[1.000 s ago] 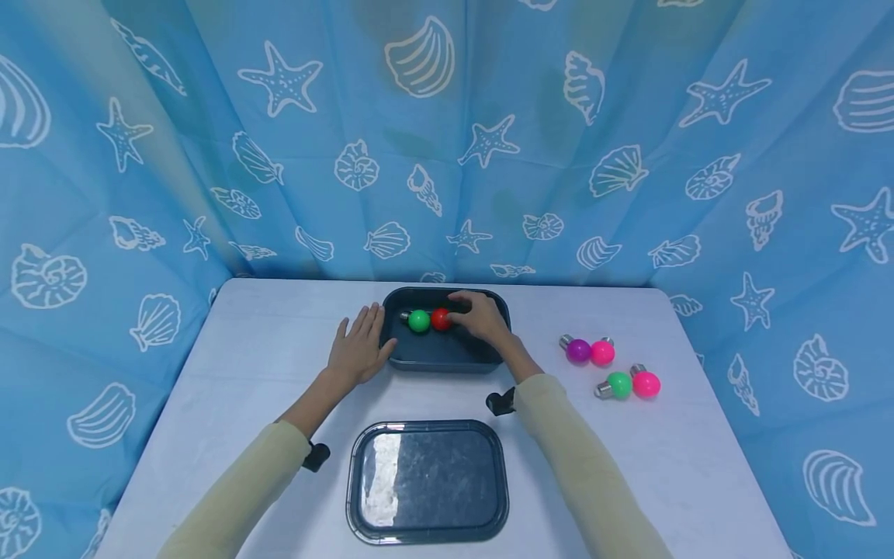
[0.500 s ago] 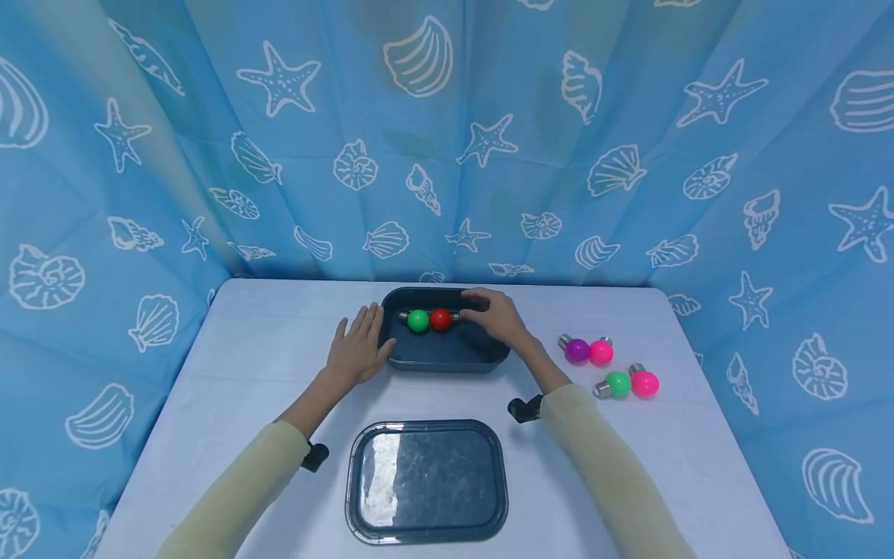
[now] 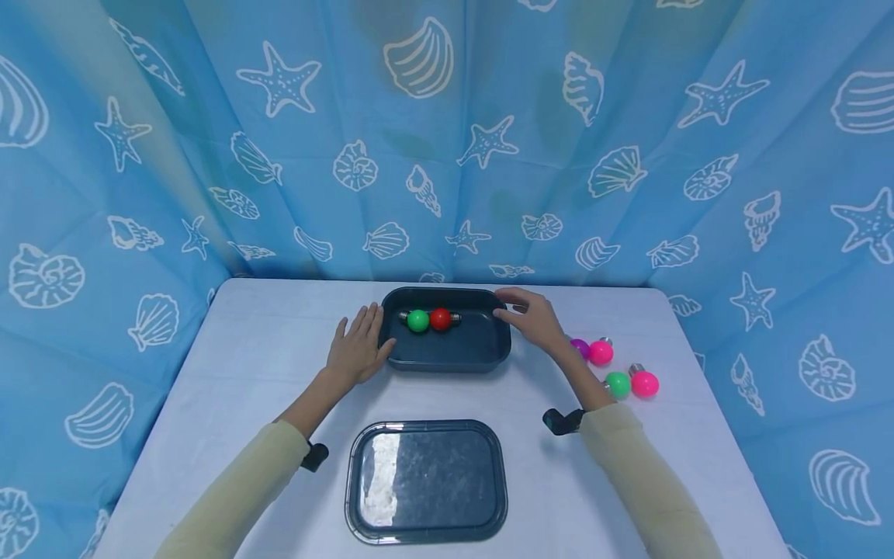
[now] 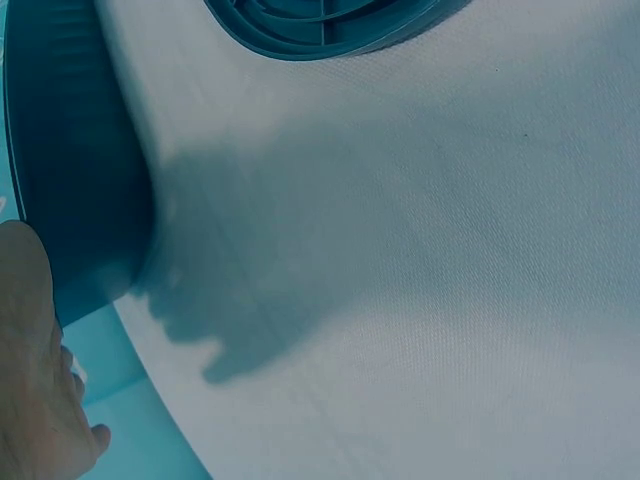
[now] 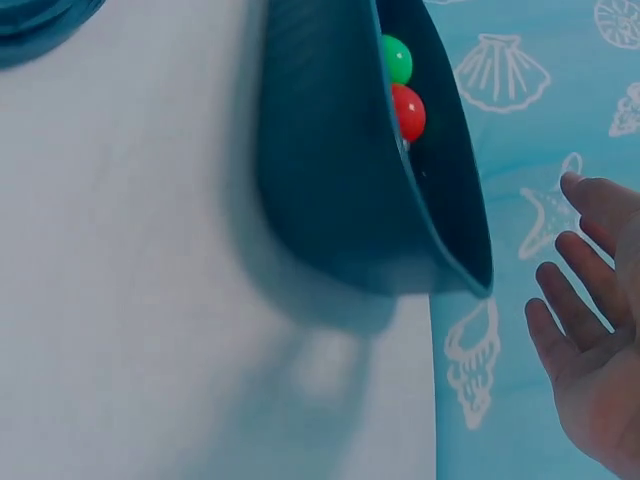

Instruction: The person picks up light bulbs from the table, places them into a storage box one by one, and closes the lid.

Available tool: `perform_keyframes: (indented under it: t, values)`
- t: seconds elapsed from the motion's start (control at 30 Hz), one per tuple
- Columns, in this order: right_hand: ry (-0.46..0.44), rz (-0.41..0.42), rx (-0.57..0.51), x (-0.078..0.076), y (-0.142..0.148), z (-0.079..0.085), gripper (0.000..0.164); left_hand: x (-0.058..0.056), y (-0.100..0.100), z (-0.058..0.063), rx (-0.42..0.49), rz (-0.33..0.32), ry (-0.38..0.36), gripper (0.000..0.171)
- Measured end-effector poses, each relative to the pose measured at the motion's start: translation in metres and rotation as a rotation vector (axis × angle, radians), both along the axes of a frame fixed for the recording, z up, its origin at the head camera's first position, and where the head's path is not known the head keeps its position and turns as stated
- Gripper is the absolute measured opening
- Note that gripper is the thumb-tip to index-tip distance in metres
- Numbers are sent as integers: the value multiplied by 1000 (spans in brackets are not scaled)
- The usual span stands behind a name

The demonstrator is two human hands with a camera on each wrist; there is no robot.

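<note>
A dark rectangular container [image 3: 447,365] holds a green bulb [image 3: 418,321] and a red bulb [image 3: 441,319], lying side by side with their metal bases pointing outward. My left hand [image 3: 356,349] lies flat with straight fingers against the container's left end; the left wrist view shows part of that hand [image 4: 40,370] at the wall. At the container's right end, my right hand [image 3: 534,318] hovers with loosely bent fingers and holds nothing. In the right wrist view the right hand [image 5: 600,310] is spread beside the container [image 5: 330,170], palm bare.
A dark lid [image 3: 427,481] lies on the white table [image 3: 279,310] in front of the container. To the right are a purple bulb [image 3: 580,348], a pink bulb [image 3: 601,352], a green bulb [image 3: 618,384] and another pink bulb [image 3: 646,384]. A blue shell-print curtain [image 3: 447,155] surrounds the table.
My right hand has let go of the red bulb, lifted out of the container and moved right, past its right end. The left hand and the bulbs on the table have not moved.
</note>
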State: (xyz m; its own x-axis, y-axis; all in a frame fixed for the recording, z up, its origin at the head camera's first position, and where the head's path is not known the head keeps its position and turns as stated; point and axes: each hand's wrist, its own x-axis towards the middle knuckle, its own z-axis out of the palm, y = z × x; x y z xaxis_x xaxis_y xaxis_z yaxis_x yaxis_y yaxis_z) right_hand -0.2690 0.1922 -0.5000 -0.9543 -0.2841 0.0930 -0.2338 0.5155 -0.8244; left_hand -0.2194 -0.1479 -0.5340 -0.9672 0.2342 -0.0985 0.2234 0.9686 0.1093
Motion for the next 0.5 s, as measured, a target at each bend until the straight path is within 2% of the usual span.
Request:
perform_keyframes:
  t: [0.33, 0.5]
  values:
    - [35, -14, 62, 27, 45, 2, 41, 0, 1, 1, -1, -5, 3, 76]
    - [17, -50, 100, 42, 69, 0, 44, 0, 1, 2, -6, -6, -6, 75]
